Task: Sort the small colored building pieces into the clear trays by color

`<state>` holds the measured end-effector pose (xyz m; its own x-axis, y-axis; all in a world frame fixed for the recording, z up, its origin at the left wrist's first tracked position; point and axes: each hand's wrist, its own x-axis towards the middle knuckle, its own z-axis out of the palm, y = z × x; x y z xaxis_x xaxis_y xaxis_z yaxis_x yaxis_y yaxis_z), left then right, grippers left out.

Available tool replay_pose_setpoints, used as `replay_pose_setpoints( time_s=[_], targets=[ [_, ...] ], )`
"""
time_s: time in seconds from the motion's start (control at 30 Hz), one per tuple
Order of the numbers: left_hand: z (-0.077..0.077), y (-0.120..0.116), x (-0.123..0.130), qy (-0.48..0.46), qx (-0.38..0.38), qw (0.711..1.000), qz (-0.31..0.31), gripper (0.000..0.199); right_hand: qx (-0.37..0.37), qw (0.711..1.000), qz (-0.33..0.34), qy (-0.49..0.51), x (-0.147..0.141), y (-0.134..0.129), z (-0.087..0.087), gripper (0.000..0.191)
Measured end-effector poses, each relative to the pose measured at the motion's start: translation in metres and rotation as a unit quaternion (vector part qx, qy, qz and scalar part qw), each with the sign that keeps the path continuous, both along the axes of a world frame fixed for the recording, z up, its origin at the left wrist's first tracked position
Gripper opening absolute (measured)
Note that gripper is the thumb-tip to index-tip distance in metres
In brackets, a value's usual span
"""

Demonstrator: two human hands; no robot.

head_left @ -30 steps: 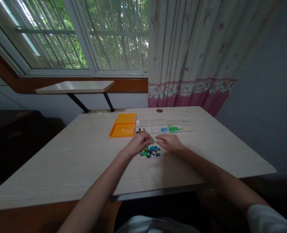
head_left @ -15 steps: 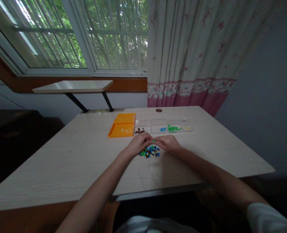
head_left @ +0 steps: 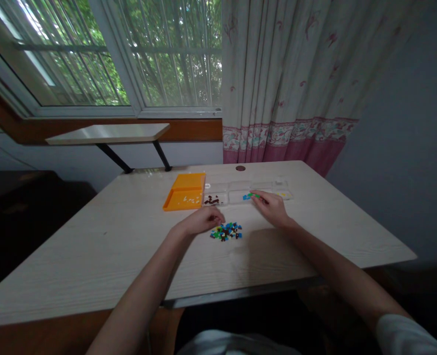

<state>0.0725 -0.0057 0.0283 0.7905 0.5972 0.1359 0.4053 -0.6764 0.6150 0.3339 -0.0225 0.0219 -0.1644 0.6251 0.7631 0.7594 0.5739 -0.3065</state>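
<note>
My left hand [head_left: 204, 220] hovers at the upper left edge of a pile of small mixed pieces [head_left: 226, 231] in blue, green, brown and yellow. Its fingers are curled together, and whether anything is in them is hidden. Over the compartment with green pieces [head_left: 253, 195], my right hand [head_left: 270, 206] has its fingers pinched. Green shows at its fingertips, but I cannot tell a held piece from those beneath. The clear divided tray [head_left: 236, 201] also has small blue pieces [head_left: 245, 197] just left of that hand.
Brown pieces [head_left: 212, 200] lie in the tray's left compartment and yellow ones [head_left: 283, 194] at its right end. An open orange case [head_left: 172, 201] with white bits [head_left: 191, 199] adjoins it. A raised shelf [head_left: 111, 132] stands at the table's back left.
My hands have parted from a shared pinch on a small green piece above the pile. The right moved up and right to the tray; the left shifted slightly left and down.
</note>
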Motion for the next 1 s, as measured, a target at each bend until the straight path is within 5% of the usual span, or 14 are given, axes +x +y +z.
replay_pose_setpoints(
  time_s=[0.3, 0.53, 0.83, 1.0],
  targets=[
    [-0.005, 0.002, 0.0, 0.025, 0.036, 0.999, 0.009, 0.018, 0.017, 1.0, -0.018, 0.013, 0.003, 0.002, 0.0, 0.026],
    [-0.005, -0.001, 0.002, 0.027, 0.031, 0.998, 0.055, 0.016, -0.039, 0.996, -0.079, 0.003, 0.014, 0.009, 0.001, 0.03],
    [0.004, -0.007, 0.01, -0.114, -0.049, 0.98, 0.157, 0.016, -0.134, 0.966, -0.217, -0.045, 0.042, 0.029, -0.005, 0.028],
    [0.002, -0.009, 0.017, -0.201, -0.133, 0.951, 0.193, 0.018, -0.155, 0.962, -0.217, -0.064, 0.037, 0.026, -0.004, 0.03]
  ],
)
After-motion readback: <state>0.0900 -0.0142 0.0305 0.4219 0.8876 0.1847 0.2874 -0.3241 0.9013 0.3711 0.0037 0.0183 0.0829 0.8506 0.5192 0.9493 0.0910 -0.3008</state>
